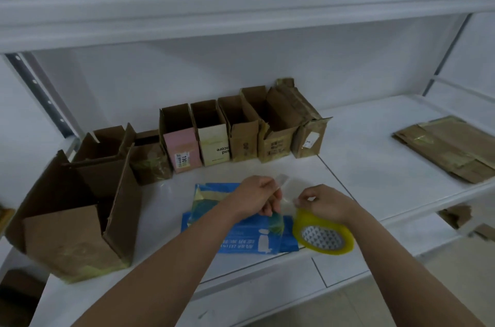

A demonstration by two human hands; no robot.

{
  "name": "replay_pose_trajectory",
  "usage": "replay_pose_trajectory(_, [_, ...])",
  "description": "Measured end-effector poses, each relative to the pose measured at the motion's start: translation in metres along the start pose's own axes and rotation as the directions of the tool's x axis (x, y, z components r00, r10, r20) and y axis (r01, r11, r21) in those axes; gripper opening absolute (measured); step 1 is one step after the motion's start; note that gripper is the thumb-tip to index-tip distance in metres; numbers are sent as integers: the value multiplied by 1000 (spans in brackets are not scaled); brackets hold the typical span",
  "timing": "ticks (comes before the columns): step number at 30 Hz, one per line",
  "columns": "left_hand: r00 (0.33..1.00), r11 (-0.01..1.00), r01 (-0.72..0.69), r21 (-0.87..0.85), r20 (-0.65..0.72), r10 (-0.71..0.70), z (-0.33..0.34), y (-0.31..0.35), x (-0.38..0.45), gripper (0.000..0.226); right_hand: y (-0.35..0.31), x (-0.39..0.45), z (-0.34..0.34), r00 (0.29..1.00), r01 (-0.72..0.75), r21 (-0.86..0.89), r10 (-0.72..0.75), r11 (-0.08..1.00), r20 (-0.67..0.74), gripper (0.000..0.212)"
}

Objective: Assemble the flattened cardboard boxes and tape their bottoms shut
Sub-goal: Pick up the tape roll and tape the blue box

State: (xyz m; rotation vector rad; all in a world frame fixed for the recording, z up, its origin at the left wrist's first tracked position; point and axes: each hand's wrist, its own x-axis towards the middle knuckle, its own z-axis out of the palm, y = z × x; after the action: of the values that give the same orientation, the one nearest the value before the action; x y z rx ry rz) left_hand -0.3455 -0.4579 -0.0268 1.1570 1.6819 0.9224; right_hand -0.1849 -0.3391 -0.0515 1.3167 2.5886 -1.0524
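A flattened blue box [241, 235] lies on the white shelf [375, 171] under my hands. My left hand [254, 196] pinches a strip of clear tape [281, 200] that stretches to my right hand [325, 203]. My right hand pinches the strip's other end just above the yellowish tape roll [322, 235], which hangs tilted below my wrist. Part of the strip droops over the blue box.
A row of several upright assembled boxes [235, 133] stands at the back of the shelf. A large brown open box [75, 219] stands at the left front, another behind it. A stack of flattened cardboard [447, 151] lies at the far right.
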Motion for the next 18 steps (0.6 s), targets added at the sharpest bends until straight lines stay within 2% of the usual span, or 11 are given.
replay_pose_trajectory(2, [999, 1000, 0, 2, -35, 0, -1, -5, 4, 35, 6, -10, -7, 996, 20, 236, -40, 972, 81, 14])
replay_pose_trajectory(3, [999, 1000, -7, 7, -42, 7, -1, -7, 6, 36, 9, -14, -9, 992, 24, 285, -58, 958, 111, 15])
replay_pose_trajectory(5, [999, 999, -26, 25, -37, 27, -1, -9, 8, 37, 14, -13, -6, 995, 50, 240, -70, 969, 72, 14])
replay_pose_trajectory(7, [999, 998, -42, 54, -27, 43, -1, -10, 8, 38, 16, -5, -3, 1000, 17, 31, -17, 999, -23, 15])
replay_pose_trajectory(9, [999, 998, -36, 59, -7, 36, -1, -10, 7, 38, 13, -3, -3, 999, -35, -102, 31, 994, -42, 23])
replay_pose_trajectory(12, [998, 991, -10, 133, 67, 2, -4, -2, 6, 38, 14, -1, -7, 999, -34, -26, 34, 999, 4, 25])
replay_pose_trajectory(14, [990, 967, 9, 254, 134, -45, -5, 7, 7, 37, 13, -3, -11, 999, -21, 62, 19, 998, 44, 24])
replay_pose_trajectory(18, [967, 839, 57, 541, 179, -181, 0, 30, 16, 32, 11, -7, -13, 1000, -1, 83, 0, 997, 10, 21])
